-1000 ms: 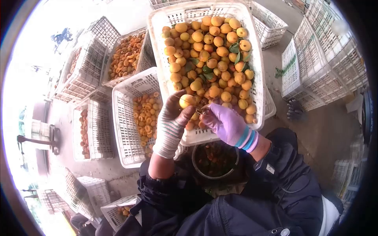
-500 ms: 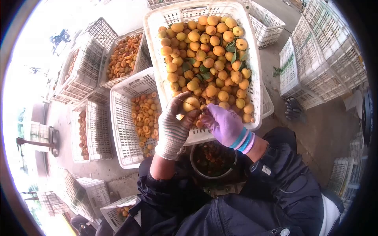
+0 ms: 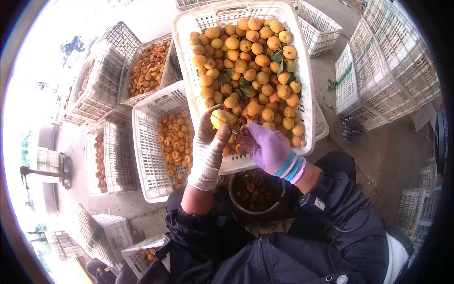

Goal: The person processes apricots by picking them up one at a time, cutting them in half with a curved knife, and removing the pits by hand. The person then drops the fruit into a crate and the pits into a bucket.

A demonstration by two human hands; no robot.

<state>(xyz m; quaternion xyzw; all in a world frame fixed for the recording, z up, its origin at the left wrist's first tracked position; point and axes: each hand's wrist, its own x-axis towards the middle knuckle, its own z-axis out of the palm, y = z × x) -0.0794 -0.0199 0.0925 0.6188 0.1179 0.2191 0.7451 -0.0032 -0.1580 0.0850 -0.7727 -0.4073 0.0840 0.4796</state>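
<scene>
My left hand, in a whitish glove with brown-stained fingers, grips a yellow-orange apricot between thumb and fingers. Close to its right, my right hand wears a purple glove with blue and lilac cuff bands. Its fingers are pinched on a thin, wire-like tool that reaches toward the apricot; its exact kind is too small to tell. Both hands are over the near edge of a white plastic crate full of whole apricots and some green leaves.
Left of it, a white crate holds halved apricots; more crates of halves stand behind. A bucket of dark scraps sits below my hands. Stacked crates and a dark glove lie to the right.
My left hand has moved slightly up and left with the apricot and turned, so the fruit shows differently. My right hand has stayed almost in place.
</scene>
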